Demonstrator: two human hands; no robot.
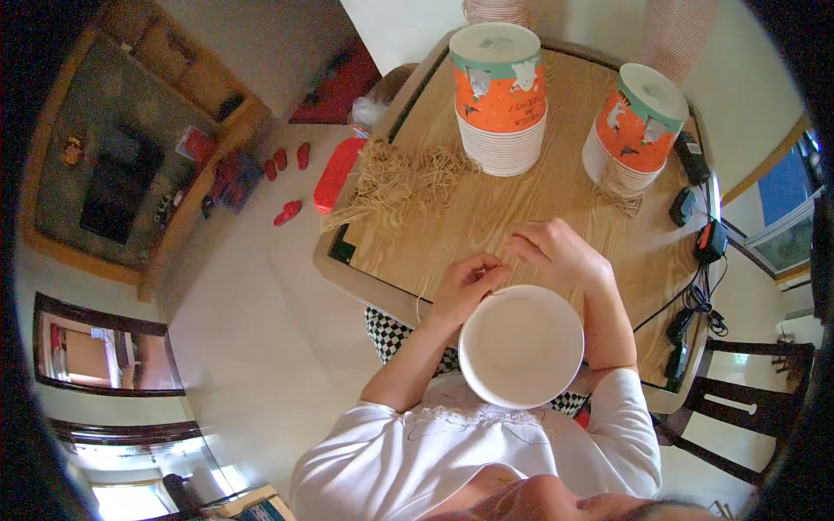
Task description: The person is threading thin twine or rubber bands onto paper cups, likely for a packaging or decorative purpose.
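Note:
A white paper bucket (521, 349) stands before my chest at the table's near edge, its open mouth facing up. At its far-left rim, my left hand (467, 285) is closed in a pinch on a thin tan string (420, 306), which loops out beside the wrist. My right hand (553, 249) is just beyond the rim, fingers curled and pressed together close to the left fingertips. Whatever the right fingers pinch is too small to make out. Farther left on the wooden table (521, 204) lies a loose heap of tan strings (408, 178).
Two stacks of upturned orange-and-green paper buckets (499, 95) (638, 126) stand at the far side, strings draped on the right one. Black adapters and cables (695, 291) line the right edge. A red stool (337, 176) is left of the table, a dark chair (747, 408) to the right.

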